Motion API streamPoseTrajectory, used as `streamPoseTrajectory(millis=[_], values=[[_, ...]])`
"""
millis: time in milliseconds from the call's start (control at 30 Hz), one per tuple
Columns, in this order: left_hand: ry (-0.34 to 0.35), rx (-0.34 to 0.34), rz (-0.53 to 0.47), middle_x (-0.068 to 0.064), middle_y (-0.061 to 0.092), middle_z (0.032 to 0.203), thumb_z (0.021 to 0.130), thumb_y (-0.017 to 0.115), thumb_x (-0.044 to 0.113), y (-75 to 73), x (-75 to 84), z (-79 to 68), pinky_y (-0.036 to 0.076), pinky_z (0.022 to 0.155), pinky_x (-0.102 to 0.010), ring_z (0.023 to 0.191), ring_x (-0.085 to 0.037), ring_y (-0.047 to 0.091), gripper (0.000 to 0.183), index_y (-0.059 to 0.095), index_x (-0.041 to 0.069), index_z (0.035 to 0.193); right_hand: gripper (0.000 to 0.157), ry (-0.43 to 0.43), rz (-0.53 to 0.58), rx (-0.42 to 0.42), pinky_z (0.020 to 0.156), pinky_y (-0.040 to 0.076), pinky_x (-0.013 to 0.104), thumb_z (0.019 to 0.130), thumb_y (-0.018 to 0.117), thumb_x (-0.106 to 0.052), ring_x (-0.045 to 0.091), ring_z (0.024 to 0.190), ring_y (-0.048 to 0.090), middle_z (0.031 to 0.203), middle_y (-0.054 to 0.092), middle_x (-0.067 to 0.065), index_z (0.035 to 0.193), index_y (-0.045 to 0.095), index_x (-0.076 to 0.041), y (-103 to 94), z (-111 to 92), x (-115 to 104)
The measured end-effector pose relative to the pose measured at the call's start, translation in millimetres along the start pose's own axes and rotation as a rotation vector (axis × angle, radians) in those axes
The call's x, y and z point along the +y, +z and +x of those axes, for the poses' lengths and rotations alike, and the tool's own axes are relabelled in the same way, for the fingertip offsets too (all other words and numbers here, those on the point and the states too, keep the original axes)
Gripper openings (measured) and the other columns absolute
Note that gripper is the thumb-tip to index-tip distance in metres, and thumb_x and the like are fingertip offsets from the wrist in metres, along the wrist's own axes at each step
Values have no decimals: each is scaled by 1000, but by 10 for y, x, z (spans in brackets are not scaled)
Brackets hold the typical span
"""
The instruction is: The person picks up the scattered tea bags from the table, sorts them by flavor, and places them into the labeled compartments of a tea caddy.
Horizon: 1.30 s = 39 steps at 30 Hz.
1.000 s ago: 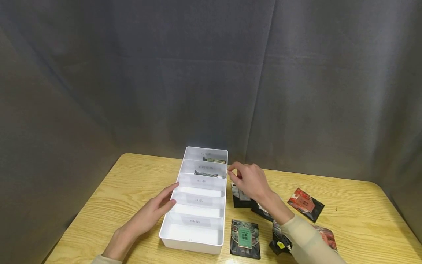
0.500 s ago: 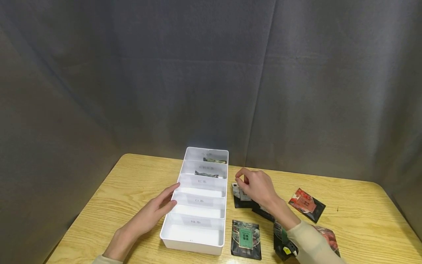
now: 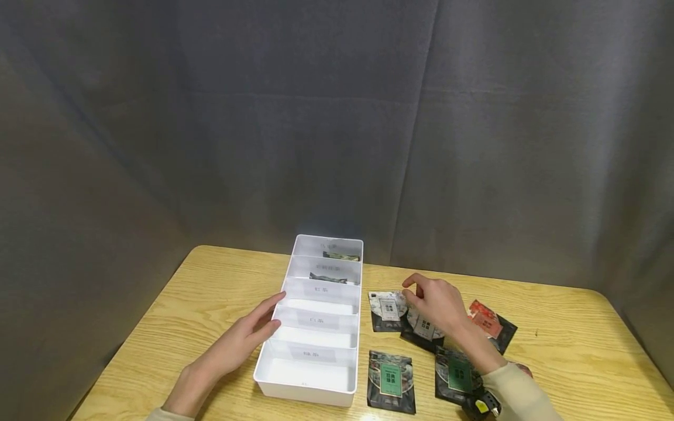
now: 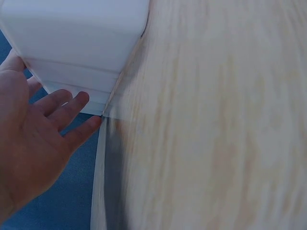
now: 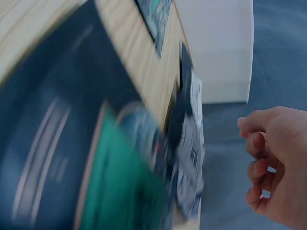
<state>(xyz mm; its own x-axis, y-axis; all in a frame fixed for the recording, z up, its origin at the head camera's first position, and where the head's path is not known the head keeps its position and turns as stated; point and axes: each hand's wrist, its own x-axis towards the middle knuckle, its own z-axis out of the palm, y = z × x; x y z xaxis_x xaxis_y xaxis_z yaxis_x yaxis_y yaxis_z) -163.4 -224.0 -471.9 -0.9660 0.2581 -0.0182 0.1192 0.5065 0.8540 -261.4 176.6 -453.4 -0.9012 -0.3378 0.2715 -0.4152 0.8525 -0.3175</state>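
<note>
A long white divided box [image 3: 308,393] with printed labels stands on the table. My left hand [image 3: 239,342] rests at its left side, fingers stretched along the wall. In the left wrist view those fingers [image 4: 67,112] look fairly straight beside the box. My right hand [image 3: 434,301] hovers over two white-labelled tea sachets [image 3: 388,310] right of the box. Its fingers are loosely curled with nothing visible between them, as the right wrist view also shows. One sachet lies in the rearmost compartment [image 3: 342,256] and another in the second from the back [image 3: 328,278].
A green-labelled sachet [image 3: 391,381] lies near the box's front right corner. A second green sachet [image 3: 457,374] and a red one [image 3: 487,321] lie farther right, partly behind my right arm. A grey curtain [image 3: 337,128] hangs behind the wooden table [image 3: 221,275].
My right hand has moved from the box's right edge to the right, over the white-labelled sachets, uncovering them. The left hand and the box stay about where they were.
</note>
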Motion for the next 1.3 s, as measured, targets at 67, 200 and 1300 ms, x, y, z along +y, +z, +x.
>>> streamPoseTrajectory(millis=[67,200,1300], values=[[1,-4,-1,-2,28,163,103,49,45,-3,-3,4,29,119,-48,147,-28,35,54,28,44,153,18,26,-3,-18,43,22,22,95,67,-26,8,43,33,54,43,-8,108,72,-14,-20,-40,103],[-6,-8,-9,-3,27,164,103,50,45,-2,-8,11,28,120,-48,148,-28,33,54,29,43,153,21,74,-10,-41,43,24,23,95,67,-26,9,45,35,56,45,-7,110,72,-13,-78,-126,312],[-10,-3,-21,-3,28,163,104,51,42,-7,1,8,28,120,-48,148,-28,33,55,28,42,154,34,233,47,-194,49,31,24,95,67,-26,11,58,46,73,59,0,119,68,-2,-553,-645,1333]])
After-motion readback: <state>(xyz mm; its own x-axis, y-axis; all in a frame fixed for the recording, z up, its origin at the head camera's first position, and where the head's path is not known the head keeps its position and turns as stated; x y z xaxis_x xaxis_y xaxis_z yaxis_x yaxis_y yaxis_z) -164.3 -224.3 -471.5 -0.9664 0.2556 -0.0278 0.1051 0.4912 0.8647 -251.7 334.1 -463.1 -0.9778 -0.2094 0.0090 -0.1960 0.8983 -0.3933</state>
